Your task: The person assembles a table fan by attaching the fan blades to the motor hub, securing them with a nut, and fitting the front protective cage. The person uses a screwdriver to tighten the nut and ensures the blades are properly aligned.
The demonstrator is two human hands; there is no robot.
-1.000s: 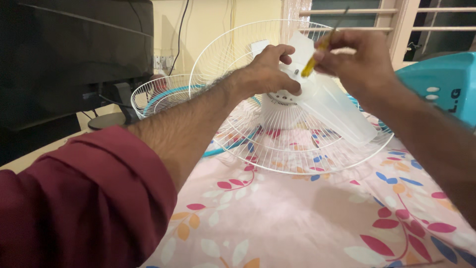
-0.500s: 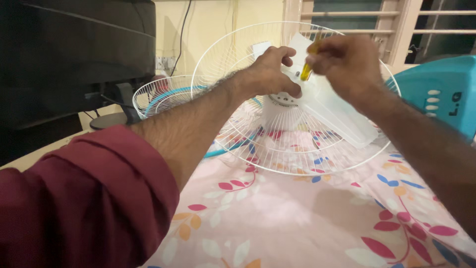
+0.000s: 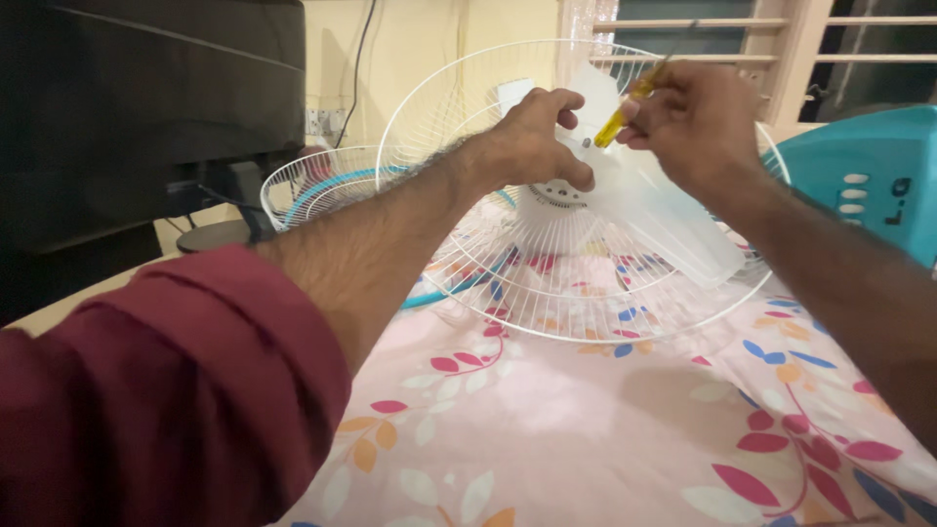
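Note:
A white wire fan guard lies on a pink floral sheet, with clear plastic fan blades mounted over its white centre hub. My left hand grips the blade hub from the left side. My right hand holds a yellow-handled screwdriver slanted, its tip at a small screw on the hub just beside my left fingers.
A second wire guard with a teal rim lies behind at the left. A teal fan body with white buttons stands at the right. A dark monitor fills the upper left; a window with wooden bars is behind.
My right hand dipped towards the hub half a second ago, then rose again, and the screwdriver handle shows more. My left hand has kept its grip.

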